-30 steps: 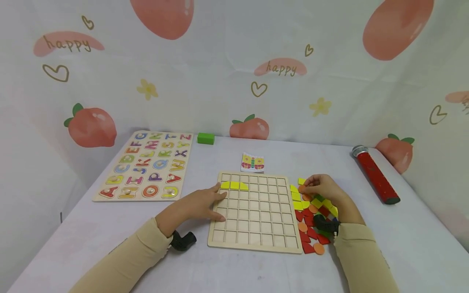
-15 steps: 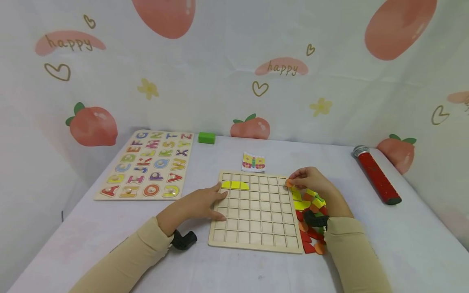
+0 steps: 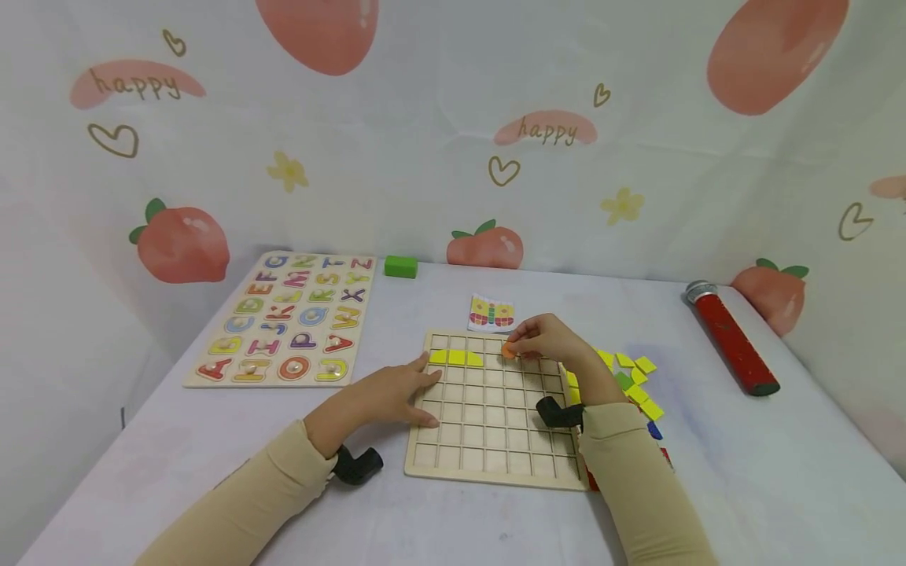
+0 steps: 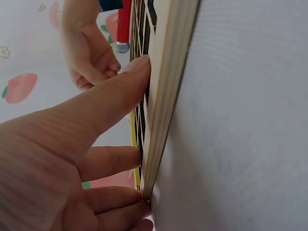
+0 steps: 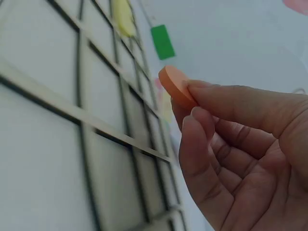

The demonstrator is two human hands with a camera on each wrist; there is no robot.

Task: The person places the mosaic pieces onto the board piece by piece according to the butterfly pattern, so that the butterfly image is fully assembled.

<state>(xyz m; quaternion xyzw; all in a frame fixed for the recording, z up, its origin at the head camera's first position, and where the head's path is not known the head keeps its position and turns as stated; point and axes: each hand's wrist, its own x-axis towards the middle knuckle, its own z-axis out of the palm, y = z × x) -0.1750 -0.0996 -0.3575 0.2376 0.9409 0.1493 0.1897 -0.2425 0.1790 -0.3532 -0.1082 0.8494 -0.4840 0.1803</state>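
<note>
A pale wooden grid board [image 3: 473,435] lies on the table, with three yellow tiles [image 3: 456,358] side by side in its second row from the back. My right hand [image 3: 548,343] pinches a round orange disc [image 5: 177,86] between thumb and fingers, over the back part of the board. In the right wrist view the disc stands tilted on edge, above the grid. My left hand [image 3: 385,401] rests on the board's left edge, its fingers spread; in the left wrist view the thumb [image 4: 130,77] lies on the board's rim.
Loose tiles [image 3: 640,393] lie right of the board, partly hidden by the right arm. Behind the board is a butterfly picture card [image 3: 491,313]. An alphabet puzzle [image 3: 283,322] and green block [image 3: 401,267] are at back left, a red microphone [image 3: 732,338] at right.
My right hand has picked the orange disc from the loose tiles and carried it left over the board. The left hand has stayed at the board's edge.
</note>
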